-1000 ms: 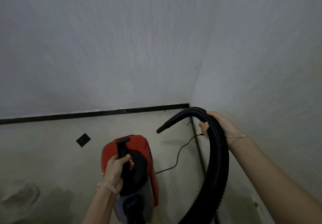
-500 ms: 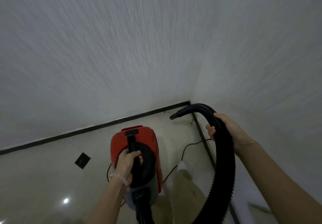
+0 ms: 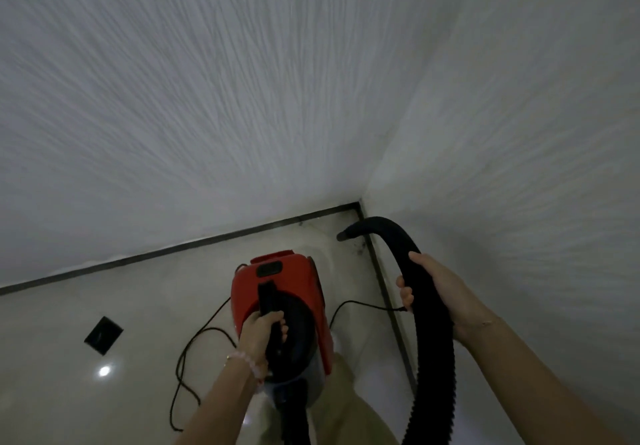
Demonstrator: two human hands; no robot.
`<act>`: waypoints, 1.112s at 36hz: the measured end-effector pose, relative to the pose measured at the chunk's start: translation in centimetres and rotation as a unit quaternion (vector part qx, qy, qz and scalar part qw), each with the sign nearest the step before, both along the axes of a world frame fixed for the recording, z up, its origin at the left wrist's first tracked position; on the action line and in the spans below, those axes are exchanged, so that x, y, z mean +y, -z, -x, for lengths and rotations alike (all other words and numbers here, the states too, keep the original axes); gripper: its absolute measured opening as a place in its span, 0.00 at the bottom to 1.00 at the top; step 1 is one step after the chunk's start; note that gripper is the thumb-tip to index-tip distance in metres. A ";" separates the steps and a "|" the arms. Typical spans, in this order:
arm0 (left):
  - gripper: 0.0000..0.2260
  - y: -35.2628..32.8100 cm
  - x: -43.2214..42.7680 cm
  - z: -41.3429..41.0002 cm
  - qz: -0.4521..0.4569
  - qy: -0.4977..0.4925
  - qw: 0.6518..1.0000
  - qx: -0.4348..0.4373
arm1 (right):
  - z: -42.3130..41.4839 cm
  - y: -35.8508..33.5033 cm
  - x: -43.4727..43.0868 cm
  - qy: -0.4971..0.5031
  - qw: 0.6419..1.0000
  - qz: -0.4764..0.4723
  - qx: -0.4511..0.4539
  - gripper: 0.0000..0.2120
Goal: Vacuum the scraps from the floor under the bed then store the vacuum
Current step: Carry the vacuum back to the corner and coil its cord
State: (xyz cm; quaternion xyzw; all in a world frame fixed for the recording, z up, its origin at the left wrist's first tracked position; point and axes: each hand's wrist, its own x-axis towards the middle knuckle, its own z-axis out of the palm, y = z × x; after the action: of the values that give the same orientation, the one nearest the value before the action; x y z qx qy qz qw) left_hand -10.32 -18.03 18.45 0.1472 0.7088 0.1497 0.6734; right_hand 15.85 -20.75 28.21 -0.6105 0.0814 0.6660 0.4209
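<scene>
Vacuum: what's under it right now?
The vacuum hangs from the left hand on its handle. Below it show pale floor, a loose black cord and beige trousers. The floor directly beneath its body is hidden.

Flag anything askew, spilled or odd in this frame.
Only the thin black power cord stands out: it trails in loose loops over the pale tiled floor beside the red canister vacuum, not wound up. Dark grime also marks the floor corner.
</scene>
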 end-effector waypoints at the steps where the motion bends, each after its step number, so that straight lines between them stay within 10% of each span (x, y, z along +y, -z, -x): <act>1: 0.05 1.4 0.5 -0.7 0.006 -0.003 1.000 -0.003 | -0.4 1.0 0.2 -0.014 1.000 0.002 -0.013 0.11; 40: 0.15 36.5 13.3 -14.8 0.065 0.029 0.995 -0.077 | -5.7 23.9 5.4 -0.107 0.957 -0.070 -0.259 0.03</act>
State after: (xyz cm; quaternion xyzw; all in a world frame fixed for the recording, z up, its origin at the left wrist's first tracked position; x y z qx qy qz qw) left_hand 4.46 -4.68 -18.09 0.1120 0.6588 0.0950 0.7378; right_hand 21.59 -15.32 4.27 -0.7362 -0.1434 0.5301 0.3954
